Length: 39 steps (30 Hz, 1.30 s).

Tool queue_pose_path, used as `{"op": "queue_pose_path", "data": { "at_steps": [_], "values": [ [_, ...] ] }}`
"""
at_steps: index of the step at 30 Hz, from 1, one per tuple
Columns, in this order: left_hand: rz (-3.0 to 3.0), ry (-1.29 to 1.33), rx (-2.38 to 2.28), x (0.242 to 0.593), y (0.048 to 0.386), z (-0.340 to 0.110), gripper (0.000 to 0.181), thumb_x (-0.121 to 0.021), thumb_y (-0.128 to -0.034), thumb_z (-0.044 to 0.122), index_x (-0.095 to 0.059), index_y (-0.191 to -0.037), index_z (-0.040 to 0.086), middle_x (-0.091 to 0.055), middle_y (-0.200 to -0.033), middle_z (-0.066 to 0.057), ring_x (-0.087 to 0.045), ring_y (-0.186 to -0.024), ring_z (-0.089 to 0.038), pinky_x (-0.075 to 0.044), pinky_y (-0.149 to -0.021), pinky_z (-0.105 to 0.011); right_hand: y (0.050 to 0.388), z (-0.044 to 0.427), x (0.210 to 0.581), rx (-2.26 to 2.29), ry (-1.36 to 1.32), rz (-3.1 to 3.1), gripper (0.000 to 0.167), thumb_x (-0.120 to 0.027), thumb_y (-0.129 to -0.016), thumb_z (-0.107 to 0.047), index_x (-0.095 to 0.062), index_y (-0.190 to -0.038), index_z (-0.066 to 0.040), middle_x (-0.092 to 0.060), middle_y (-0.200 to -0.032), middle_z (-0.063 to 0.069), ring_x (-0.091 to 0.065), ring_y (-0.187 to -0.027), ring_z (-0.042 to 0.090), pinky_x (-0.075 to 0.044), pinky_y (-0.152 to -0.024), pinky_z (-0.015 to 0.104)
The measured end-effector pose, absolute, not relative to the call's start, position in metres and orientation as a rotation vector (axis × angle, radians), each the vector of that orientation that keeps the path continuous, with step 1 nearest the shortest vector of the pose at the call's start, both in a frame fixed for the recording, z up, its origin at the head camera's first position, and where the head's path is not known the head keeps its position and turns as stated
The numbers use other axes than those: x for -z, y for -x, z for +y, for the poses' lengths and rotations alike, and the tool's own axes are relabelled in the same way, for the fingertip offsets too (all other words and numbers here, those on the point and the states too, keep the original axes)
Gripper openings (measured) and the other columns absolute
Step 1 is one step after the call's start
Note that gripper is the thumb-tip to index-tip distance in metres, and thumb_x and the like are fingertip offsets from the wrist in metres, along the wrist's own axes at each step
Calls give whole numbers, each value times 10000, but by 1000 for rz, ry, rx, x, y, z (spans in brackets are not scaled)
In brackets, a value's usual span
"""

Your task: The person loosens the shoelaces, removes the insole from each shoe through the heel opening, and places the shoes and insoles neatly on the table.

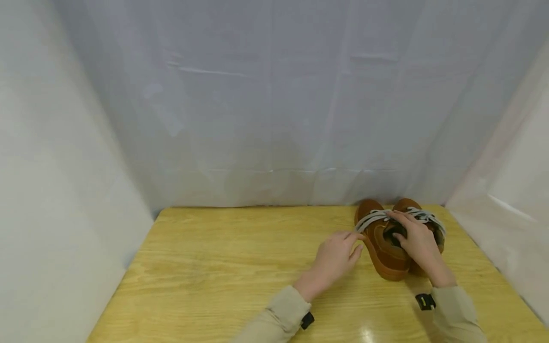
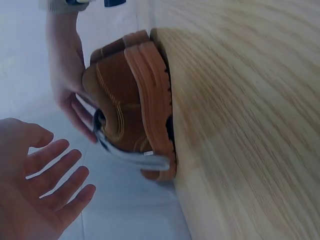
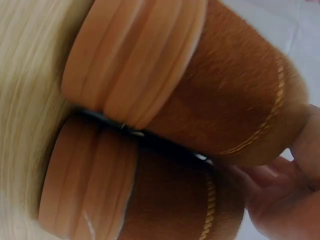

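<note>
Two brown lace-up shoes stand side by side at the back right of the table, heels toward me: the left shoe and the right shoe. Grey laces cross their fronts; one strand hangs down the left shoe's outer side. My left hand is beside that shoe, fingers extended; the left wrist view shows its palm with nothing in it. Over the shoes reaches my right hand, thumb at the left shoe's opening and fingers spread toward its laces. In the right wrist view, shoe heels hide part of it.
The shoes stand on a yellow wood-grain table. A pale grey sheet hangs behind its back edge. White sheets flank it on the left and right.
</note>
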<state>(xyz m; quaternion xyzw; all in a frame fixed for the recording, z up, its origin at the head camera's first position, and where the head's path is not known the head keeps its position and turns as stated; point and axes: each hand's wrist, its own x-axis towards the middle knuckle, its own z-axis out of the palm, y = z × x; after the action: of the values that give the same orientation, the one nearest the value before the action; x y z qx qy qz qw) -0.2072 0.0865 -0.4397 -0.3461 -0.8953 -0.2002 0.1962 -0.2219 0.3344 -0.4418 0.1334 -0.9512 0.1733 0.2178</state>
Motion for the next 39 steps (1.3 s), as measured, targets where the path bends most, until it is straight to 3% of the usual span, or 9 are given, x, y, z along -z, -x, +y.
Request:
{"op": "queue_pose_path", "data": {
  "at_steps": [2, 4, 6, 8, 13, 17, 24, 31, 39],
  "values": [
    [-2530, 1013, 516, 440, 205, 98, 276, -552, -1061, 308, -668, -1298, 226, -684, -1257, 70, -639, -1157, -106, -537, -903, -220, 224, 337, 444, -452, -382, -2579, 574, -769, -810, 104, -623, -1344, -45, -643, -1216, 290, -273, -412, 90, -243, -416, 246],
    [-2547, 1068, 460, 439, 202, 109, 314, -527, -1070, 324, -628, -1353, 232, -651, -1317, 81, -608, -1208, -89, -504, -965, -208, 225, 339, 446, -429, -386, -2533, 551, -781, -800, 99, -658, -1313, -62, -690, -936, 240, -242, -403, 77, -222, -412, 233],
    [-2558, 1130, 400, 438, 199, 120, 350, -493, -1081, 341, -589, -1399, 230, -611, -1379, 84, -572, -1260, -76, -458, -1030, -198, 226, 341, 447, -406, -378, -2501, 530, -787, -795, 97, -684, -1286, -76, -592, -667, 133, -215, -404, 67, -204, -413, 228],
    [-2566, 1181, 323, 438, 197, 129, 386, -464, -1089, 355, -551, -1442, 227, -575, -1428, 83, -540, -1299, -67, -420, -1066, -187, 226, 343, 448, -385, -359, -2486, 512, -792, -798, 83, -699, -1270, -88, -430, -535, 27, -194, -406, 57, -195, -415, 228],
    [-2651, 1253, 162, 438, 195, 147, 484, -390, -1099, 415, -427, -1545, 231, -445, -1551, 86, -429, -1408, -70, -331, -1147, -207, 226, 343, 449, -374, -323, -2487, 484, -792, -822, 42, -706, -1273, -112, -339, -503, -39, -159, -403, 34, -195, -408, 230],
    [-2707, 1272, 101, 444, 195, 154, 525, -386, -1087, 454, -368, -1574, 259, -406, -1572, 108, -387, -1437, -77, -360, -1146, -262, 225, 340, 451, -394, -305, -2508, 474, -782, -844, 20, -700, -1288, -125, -340, -490, -41, -165, -395, 40, -203, -403, 231],
    [-2641, 1214, 139, 448, 199, 156, 407, -451, -1088, 373, -485, -1487, 299, -534, -1432, 135, -484, -1327, -56, -452, -1044, -248, 227, 338, 452, -382, -296, -2488, 459, -773, -851, 24, -703, -1283, -116, -312, -465, -38, -183, -378, 79, -176, -405, 217],
    [-2532, 1196, 178, 447, 204, 153, 279, -496, -1078, 338, -627, -1317, 276, -637, -1220, 126, -589, -1158, -47, -460, -993, -187, 223, 333, 451, -458, -251, -2493, 406, -741, -883, 29, -716, -1265, -105, -324, -472, -35, -198, -372, 87, -166, -393, 207],
    [-2573, 1172, 204, 441, 208, 139, 228, -506, -1069, 397, -690, -1181, 325, -652, -1078, 133, -587, -1009, -39, -465, -914, -188, 221, 324, 451, -461, -226, -2483, 391, -763, -874, -7, -729, -1250, -109, -337, -479, -42, -154, -393, 62, -141, -412, 205]
  ]
}}
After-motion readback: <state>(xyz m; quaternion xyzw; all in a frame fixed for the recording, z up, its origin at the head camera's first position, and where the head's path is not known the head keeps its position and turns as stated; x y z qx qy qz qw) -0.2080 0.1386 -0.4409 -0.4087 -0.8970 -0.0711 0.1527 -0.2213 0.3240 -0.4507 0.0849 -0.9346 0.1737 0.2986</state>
